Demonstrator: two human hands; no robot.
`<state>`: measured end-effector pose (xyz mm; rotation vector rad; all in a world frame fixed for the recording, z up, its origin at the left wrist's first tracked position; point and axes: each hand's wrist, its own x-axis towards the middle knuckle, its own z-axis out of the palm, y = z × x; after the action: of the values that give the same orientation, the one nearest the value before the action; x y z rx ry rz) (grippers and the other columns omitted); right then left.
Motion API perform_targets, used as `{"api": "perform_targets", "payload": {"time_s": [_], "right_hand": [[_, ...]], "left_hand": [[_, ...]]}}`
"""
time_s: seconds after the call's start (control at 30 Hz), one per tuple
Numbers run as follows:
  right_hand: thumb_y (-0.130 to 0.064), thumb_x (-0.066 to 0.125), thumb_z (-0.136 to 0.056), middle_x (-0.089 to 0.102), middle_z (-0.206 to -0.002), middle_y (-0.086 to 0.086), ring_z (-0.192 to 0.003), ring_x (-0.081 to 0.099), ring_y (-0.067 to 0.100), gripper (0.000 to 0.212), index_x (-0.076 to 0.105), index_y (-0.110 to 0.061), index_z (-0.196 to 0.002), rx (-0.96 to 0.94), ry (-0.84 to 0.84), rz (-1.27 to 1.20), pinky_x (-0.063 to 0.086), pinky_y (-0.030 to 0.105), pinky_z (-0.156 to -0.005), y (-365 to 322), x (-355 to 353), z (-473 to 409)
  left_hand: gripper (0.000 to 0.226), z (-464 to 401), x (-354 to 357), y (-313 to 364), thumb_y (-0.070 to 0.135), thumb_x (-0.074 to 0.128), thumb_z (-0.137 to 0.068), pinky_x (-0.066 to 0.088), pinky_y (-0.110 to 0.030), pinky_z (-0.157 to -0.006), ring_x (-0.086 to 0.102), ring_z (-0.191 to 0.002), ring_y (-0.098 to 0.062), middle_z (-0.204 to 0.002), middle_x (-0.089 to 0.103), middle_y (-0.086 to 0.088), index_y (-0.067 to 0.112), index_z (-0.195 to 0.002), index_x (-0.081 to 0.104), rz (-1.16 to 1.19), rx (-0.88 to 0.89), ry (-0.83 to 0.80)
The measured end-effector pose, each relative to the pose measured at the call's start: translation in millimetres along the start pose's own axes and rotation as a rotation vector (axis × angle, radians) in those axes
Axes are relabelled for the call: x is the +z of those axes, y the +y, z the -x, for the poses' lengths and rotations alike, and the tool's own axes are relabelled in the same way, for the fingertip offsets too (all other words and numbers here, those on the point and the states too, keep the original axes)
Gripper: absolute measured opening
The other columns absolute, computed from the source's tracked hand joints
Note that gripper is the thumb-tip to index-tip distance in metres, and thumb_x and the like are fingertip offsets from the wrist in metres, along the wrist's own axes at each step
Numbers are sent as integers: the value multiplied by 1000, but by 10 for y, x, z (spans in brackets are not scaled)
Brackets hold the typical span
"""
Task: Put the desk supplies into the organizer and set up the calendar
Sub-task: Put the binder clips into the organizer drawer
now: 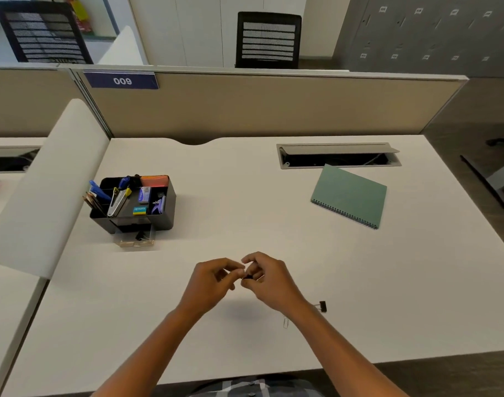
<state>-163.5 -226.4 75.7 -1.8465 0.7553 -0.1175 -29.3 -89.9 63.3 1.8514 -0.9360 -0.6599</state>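
Binder clip (247, 277) — small, black, mostly hidden — is pinched between the fingertips of the left hand (213, 279) and right hand (266, 277), both grips clenched on it above the worktop (245, 202). The organizer (133, 203) stands well apart — a second binder clip (323, 306) lies beside the right wrist.

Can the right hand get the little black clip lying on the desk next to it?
Probably yes. The black clip lies on bare desk just beside the right forearm, nothing covering it. But the right hand is busy pinching something small with the left hand.
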Motion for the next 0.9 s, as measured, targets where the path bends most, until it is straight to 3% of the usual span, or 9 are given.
{"api": "perform_targets", "payload": {"time_s": [0.27,0.4,0.47,0.67,0.8,0.9], "right_hand": [[-12,76,-89,70,-96,-4,-80,69,9,40,63,-24,-125,-34,-25,-27,59,21,-74,-83,242,-44],[-24,77,-89,67,-104,-10,-81,64,6,42,61,-30,-127,-9,-26,10,56,18,-70,-32,261,-31],[-26,77,-90,67,-104,-12,-78,63,3,40,61,-32,-126,16,-12,25,54,17,-70,49,213,8],[-29,76,-90,69,-102,-12,-79,64,8,32,65,-32,-120,107,80,56,55,18,-65,360,-15,145],[-28,76,-90,71,-100,-13,-77,65,7,28,68,-31,-117,158,153,77,57,21,-66,545,-174,235],[-28,77,-90,71,-98,-14,-77,67,8,25,68,-34,-112,191,197,79,61,26,-66,645,-280,301]], "left_hand": [[5,74,-284,-211,19,84,-86,56,-14,-68,75,-69,-10,-77,77,16,17,-90,82,-73,-69,58],[6,-7,-616,-461,12,84,-87,57,-17,-65,73,-63,-10,-72,77,10,16,-83,81,-85,-210,259],[8,-86,-884,-666,16,83,-88,55,-24,-65,74,-67,-18,-72,77,4,20,-82,79,-105,-308,390],[20,-361,-1632,-1118,39,83,-87,54,-44,-82,70,-94,-32,-106,77,-10,20,-93,81,-307,-492,688],[24,-529,-1799,-1180,42,81,-89,50,-51,-95,67,-109,-36,-116,74,-10,19,-96,82,-364,-519,725],[24,-636,-1810,-1214,40,78,-91,47,-53,-99,66,-109,-38,-115,74,-11,18,-99,83,-373,-511,702]]}}
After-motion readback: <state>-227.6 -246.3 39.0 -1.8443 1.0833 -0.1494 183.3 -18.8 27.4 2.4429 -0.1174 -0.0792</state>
